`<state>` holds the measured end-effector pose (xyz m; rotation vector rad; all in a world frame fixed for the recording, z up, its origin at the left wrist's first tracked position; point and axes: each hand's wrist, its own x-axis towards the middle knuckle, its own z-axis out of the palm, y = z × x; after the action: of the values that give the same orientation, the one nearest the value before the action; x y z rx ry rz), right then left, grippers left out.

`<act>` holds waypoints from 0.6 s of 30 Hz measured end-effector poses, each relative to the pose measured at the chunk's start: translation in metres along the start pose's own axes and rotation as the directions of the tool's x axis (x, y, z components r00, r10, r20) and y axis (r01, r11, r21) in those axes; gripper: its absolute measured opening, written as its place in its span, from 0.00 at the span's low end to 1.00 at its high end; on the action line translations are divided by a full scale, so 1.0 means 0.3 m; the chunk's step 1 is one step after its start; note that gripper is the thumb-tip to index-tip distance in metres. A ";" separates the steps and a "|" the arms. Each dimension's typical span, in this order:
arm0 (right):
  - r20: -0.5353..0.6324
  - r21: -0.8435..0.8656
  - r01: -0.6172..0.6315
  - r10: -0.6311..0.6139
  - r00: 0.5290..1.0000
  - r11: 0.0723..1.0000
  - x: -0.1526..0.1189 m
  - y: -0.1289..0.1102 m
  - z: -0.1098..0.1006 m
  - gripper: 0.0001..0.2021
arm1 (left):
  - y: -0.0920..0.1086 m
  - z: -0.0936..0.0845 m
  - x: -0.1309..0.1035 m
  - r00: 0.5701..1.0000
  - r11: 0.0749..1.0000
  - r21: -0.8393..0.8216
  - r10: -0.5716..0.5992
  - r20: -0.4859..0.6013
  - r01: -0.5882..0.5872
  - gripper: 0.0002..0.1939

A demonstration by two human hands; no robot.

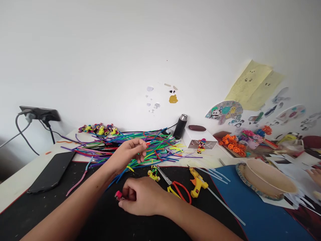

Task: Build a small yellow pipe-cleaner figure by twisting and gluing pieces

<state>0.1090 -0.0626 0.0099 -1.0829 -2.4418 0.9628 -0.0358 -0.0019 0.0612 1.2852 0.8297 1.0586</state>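
Observation:
My left hand [133, 149] is raised over the pile of coloured pipe cleaners [160, 144], its fingertips pinched on a small orange-red piece [147, 145]. Lower down, over the black mat [100, 214], my right hand [140, 195] grips a small pink-red object [118, 194] between thumb and fingers; part of it is hidden. Just beyond that hand lies a small yellow and green figure [153, 173]. Scissors with red and yellow handles [175, 185] rest beside my right wrist. A yellow glue gun [198, 182] lies to their right.
A black phone [51, 172] lies at left. Several small figures [99, 129] stand at the back. A black bottle [180, 127] leans near a white box [200, 137] with another figure [201, 146]. At right are a bowl [271, 177], orange flowers [233, 144] and another person's hand [314, 175].

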 end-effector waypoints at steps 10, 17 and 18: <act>-0.085 0.899 0.016 0.137 0.987 0.438 0.027 0.198 -0.104 0.22 | -0.060 -0.028 0.042 0.995 0.999 -0.017 -0.043 -0.087 0.041 0.19; -0.133 0.958 0.069 0.216 0.967 0.280 -0.024 0.260 -0.091 0.16 | -0.097 -0.004 0.047 0.994 0.993 0.066 -0.098 -0.054 0.102 0.19; -0.116 0.961 0.059 0.203 0.972 0.270 -0.030 0.261 -0.095 0.15 | -0.102 -0.001 0.047 0.993 0.991 0.077 -0.105 -0.055 0.109 0.19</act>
<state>0.1719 -0.0178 -0.0228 -0.7066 -1.0906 1.8590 -0.0269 0.0125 0.0321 1.2704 0.9771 0.9840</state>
